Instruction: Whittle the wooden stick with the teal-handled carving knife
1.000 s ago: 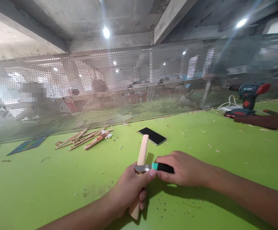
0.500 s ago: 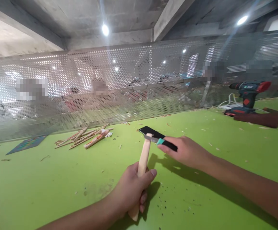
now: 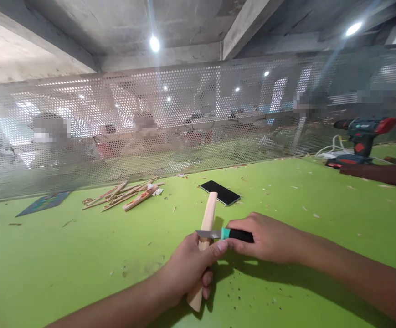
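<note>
My left hand (image 3: 191, 266) is wrapped round the lower half of a pale wooden stick (image 3: 209, 212), which tilts up and away from me over the green table. The stick's cut lower end shows below my fingers. In my right hand (image 3: 262, 237) is a knife (image 3: 240, 235) with a black and teal handle. Its blade lies across the stick just above my left thumb, and that thumb is close to the handle's teal collar. Behind the stick's upper end a black smartphone (image 3: 222, 192) lies on the table.
A pile of thin wooden sticks (image 3: 122, 195) lies left of centre, with a flat patterned sheet (image 3: 43, 202) beyond it. A cordless drill (image 3: 363, 139) stands at the back right near a white cable (image 3: 332, 146). A perforated metal screen (image 3: 170, 132) borders the green table (image 3: 81, 264); people show behind it.
My right hand has drawn the knife down the stick, from its top end to just above my left thumb. My left hand keeps its hold. The view has shifted slightly.
</note>
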The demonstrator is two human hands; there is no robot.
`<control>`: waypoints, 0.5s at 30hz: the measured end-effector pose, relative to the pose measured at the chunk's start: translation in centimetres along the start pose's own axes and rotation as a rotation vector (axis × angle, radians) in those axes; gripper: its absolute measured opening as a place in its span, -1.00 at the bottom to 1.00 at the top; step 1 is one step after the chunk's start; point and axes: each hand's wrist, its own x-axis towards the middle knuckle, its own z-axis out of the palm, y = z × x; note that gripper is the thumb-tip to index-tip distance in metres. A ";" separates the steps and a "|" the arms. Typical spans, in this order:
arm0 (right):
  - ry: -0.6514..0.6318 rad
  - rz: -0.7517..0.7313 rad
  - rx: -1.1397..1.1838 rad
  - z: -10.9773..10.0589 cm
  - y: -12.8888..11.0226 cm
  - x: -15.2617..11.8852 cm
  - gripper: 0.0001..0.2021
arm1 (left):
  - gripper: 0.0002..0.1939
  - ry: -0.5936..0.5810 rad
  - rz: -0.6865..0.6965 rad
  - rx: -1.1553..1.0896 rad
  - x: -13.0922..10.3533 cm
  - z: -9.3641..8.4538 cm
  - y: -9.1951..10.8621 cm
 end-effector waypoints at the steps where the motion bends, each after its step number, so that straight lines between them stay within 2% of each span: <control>1: 0.007 0.001 -0.009 0.0 0.0 0.0 -0.49 | -0.38 0.003 0.001 0.006 0.0 0.0 -0.1; 9: 0.097 0.017 -0.155 0.5 -0.1 0.5 -0.53 | -0.44 0.045 0.012 -0.018 0.3 -0.1 -0.3; 15: 0.141 0.072 -0.140 0.6 -0.2 0.6 -0.54 | -0.48 0.058 0.014 -0.063 0.3 -0.2 -0.5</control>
